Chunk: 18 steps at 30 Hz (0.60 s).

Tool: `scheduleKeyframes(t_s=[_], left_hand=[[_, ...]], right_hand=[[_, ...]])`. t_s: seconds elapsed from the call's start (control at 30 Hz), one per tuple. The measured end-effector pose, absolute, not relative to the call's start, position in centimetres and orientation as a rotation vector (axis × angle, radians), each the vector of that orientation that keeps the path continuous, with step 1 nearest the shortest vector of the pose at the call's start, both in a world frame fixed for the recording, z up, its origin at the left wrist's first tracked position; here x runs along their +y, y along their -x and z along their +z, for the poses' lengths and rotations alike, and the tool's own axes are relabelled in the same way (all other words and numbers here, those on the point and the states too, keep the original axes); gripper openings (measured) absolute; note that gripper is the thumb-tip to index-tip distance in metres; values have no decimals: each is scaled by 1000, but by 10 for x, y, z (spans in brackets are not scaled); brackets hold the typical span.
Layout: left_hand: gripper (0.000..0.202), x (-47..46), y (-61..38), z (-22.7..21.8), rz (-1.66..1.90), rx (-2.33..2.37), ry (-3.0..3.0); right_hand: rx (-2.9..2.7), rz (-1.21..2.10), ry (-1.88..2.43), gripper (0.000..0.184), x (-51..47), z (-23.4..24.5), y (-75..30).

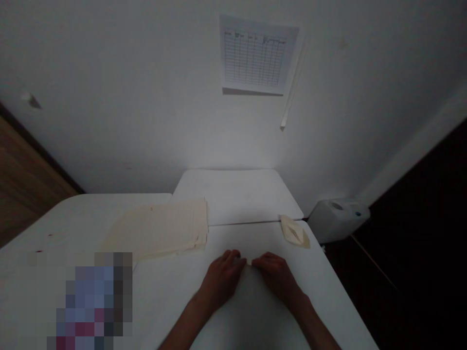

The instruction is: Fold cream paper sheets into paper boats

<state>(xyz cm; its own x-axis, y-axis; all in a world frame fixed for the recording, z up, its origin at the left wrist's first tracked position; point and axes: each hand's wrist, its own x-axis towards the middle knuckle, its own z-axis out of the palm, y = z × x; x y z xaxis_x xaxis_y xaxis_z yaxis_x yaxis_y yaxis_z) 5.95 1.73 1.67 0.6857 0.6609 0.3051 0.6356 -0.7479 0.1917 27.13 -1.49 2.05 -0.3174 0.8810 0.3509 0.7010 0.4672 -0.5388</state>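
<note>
Both my hands rest on the white table (164,301), fingertips meeting over a small cream piece of paper (248,263). My left hand (223,278) lies knuckles up with fingers curled down onto the paper. My right hand (276,277) mirrors it, fingers bent and pressing the same piece. Most of the paper is hidden beneath the two hands. A stack of cream paper sheets (164,228) lies to the left of my hands. A folded paper boat (295,232) sits near the table's far right corner.
A second white table (237,194) stands behind, against the wall. A printed chart (255,56) hangs on the wall above. A white plastic container (337,216) sits on the dark floor to the right. A blurred patch covers the near left of the table.
</note>
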Motion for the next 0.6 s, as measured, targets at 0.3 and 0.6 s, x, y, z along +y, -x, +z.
scheduleKeyframes(t_s=[0.3, 0.6], left_hand=[[37, 19, -61, 11, 577, 864, -2949], [32, 21, -60, 7, 648, 822, -2934]], right_hand=[[-2121, 425, 1298, 34, -26, 26, -273], [-1936, 422, 1367, 19, -23, 25, -269]])
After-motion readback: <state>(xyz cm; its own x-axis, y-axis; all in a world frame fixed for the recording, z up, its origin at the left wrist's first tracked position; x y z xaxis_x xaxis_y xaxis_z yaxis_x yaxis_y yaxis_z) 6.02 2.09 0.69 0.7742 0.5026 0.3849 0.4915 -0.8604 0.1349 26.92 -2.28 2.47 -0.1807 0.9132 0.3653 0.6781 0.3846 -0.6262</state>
